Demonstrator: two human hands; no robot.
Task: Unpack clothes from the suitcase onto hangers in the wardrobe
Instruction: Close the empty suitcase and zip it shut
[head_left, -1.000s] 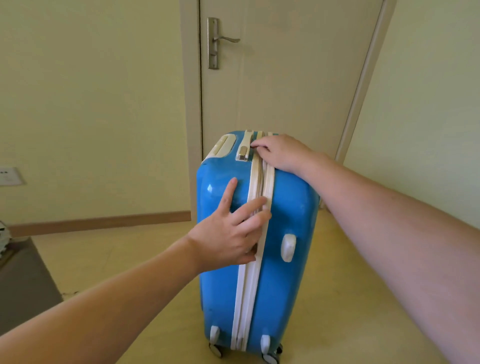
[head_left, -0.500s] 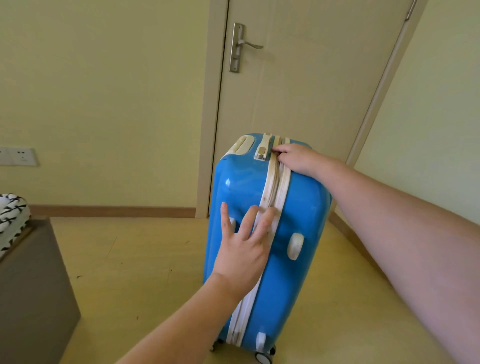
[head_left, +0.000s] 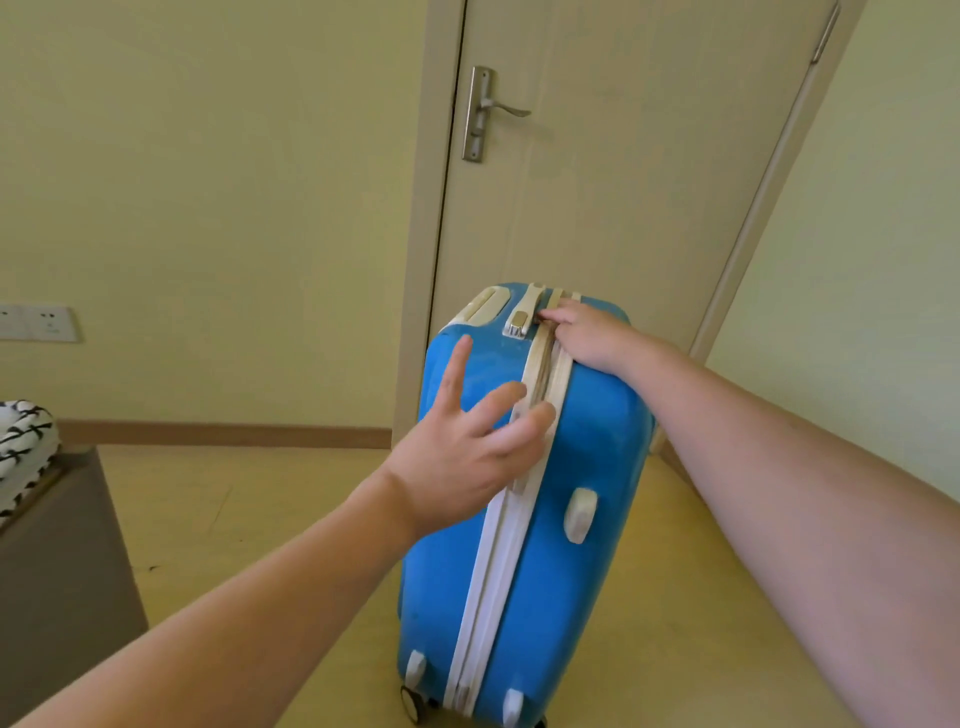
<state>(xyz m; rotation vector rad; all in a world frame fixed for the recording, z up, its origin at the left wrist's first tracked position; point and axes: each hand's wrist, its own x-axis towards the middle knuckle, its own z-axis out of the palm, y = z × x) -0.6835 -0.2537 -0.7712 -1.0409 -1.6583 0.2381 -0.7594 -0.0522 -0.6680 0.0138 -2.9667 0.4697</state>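
Observation:
A blue hard-shell suitcase (head_left: 597, 431) stands upright on its wheels in front of a closed door, tilted slightly. A white zipper band (head_left: 498, 571) runs down its middle and looks parted near the top. My left hand (head_left: 467, 441) lies on the left shell with fingers spread and straight, fingertips at the zipper band. My right hand (head_left: 587, 338) rests on the top edge of the case, its fingers curled at the zipper near the top; what they pinch is too small to tell. No clothes, hangers or wardrobe are in view.
The closed door (head_left: 597, 182) with a metal lever handle (head_left: 488, 111) is right behind the case. A grey bed or bench edge (head_left: 57, 561) with black-and-white patterned fabric (head_left: 23, 452) sits at the left. Walls close in left and right; the floor is pale wood.
My left hand has slid up the left shell and spread wider. The right hand stays at the top zipper. The view has shifted slightly.

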